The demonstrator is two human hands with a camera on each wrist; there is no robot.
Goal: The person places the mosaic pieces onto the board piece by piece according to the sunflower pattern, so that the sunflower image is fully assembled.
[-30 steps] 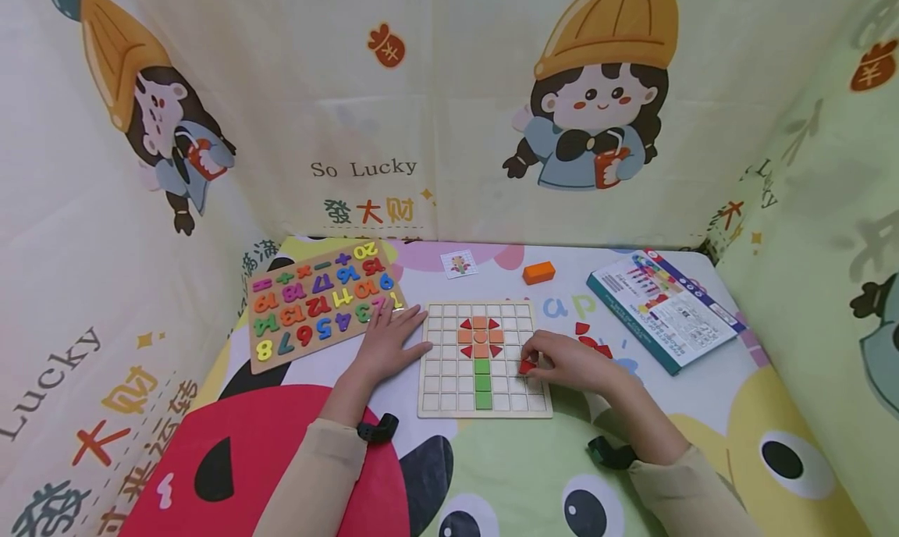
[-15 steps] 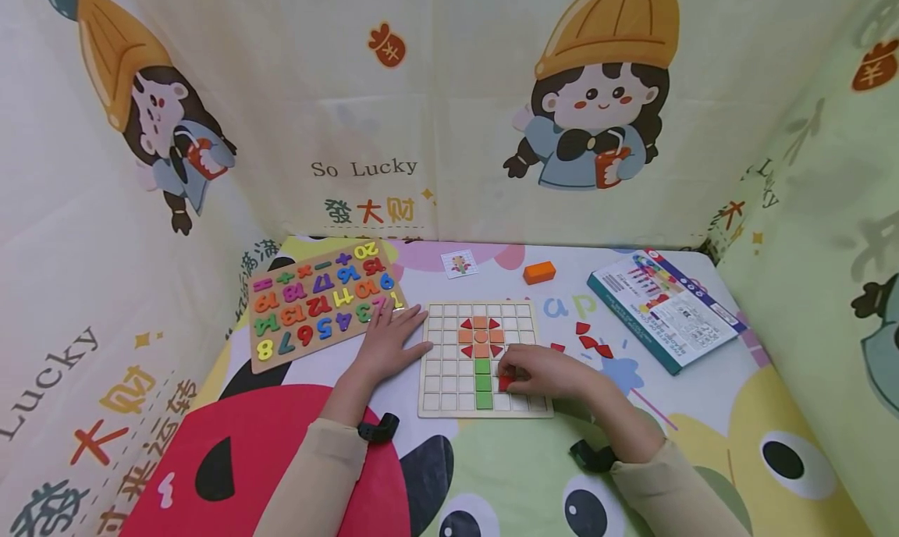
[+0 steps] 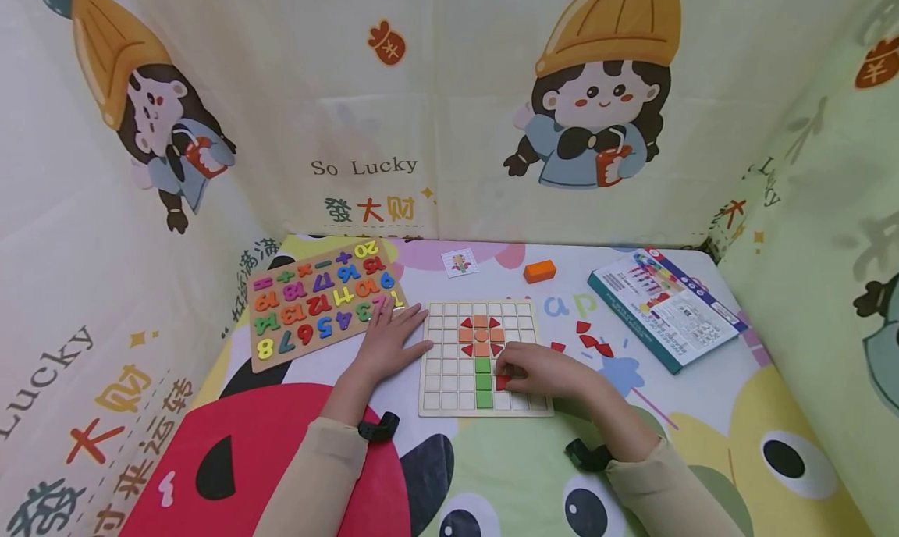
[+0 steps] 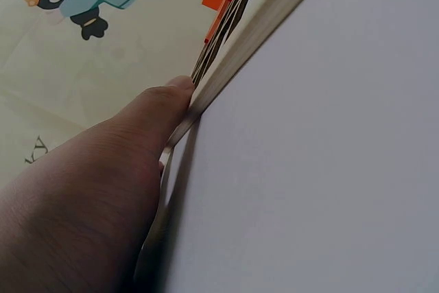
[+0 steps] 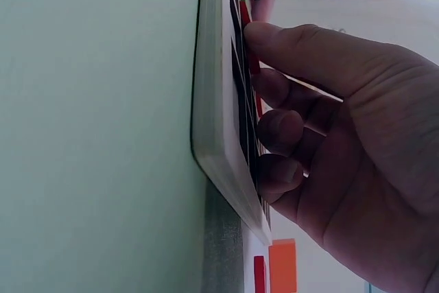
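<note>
"Printed cloth (image 3: 477,143) walls off the far side and both flanks of the bench (image 3: 421,283). Where's the piece being worked?"

"It's the red piece (image 3: 502,382), at the grid board (image 3: 516,314), just right of the column of green squares (image 3: 483,382). I can't tell whether it's fully seated in a cell."

"And the hands?"

"Right hand (image 3: 544,369): thumb and fingers (image 5: 271,87) drawn close together, pinching that red piece. Left hand (image 3: 388,342): fingers spread nearly straight, reaching over the number board (image 3: 295,351), thumb against the grid board's left edge, gripping nothing."

"How would the piece handle?"

"Light and stiff, I'd judge; probably painted wood, perhaps a little slick, hardly fragile. Best held by opposite edges, with the fingertips kept high so they don't catch on the cell ridges. A pinch too low could nudge the neighbouring green squares."

"What do the containers hold?"

"The grid board's shallow cells hold orange squares (image 3: 480,321), red triangles (image 3: 467,324) and the green column; many cells are bare. The number board, on the left, carries coloured numerals and signs. The flat box (image 3: 667,311), far right, hides its contents, so I can't say. Loose red pieces (image 3: 588,340) lie on the bench between the box and the grid board."
</note>
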